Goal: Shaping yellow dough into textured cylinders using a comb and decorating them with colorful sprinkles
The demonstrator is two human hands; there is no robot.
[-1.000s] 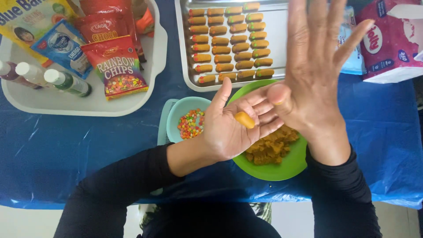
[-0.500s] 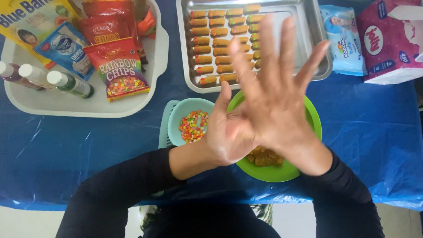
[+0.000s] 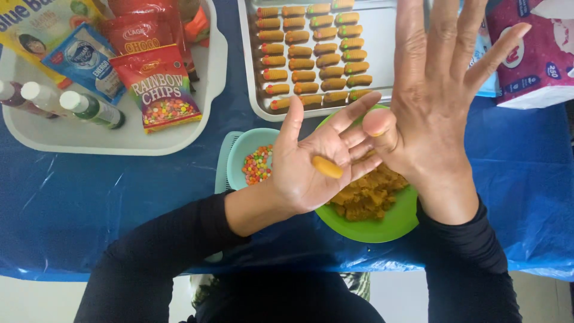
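- Left hand point(image 3: 314, 158), mid-frame, lies palm-up and flat, cradling a small orange dough roll point(image 3: 327, 167).
- Right hand point(image 3: 433, 113) is spread wide, gripping nothing, over the green plate point(image 3: 388, 224) of dough.

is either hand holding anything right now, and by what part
No grip: a small orange dough roll lies loose on the open left hand palm. The right hand is spread open, holding nothing.

Viewpoint: your head camera looks straight down, close above your hands.
Coverage: blue table point(image 3: 89, 203), tray edges cropped at top.
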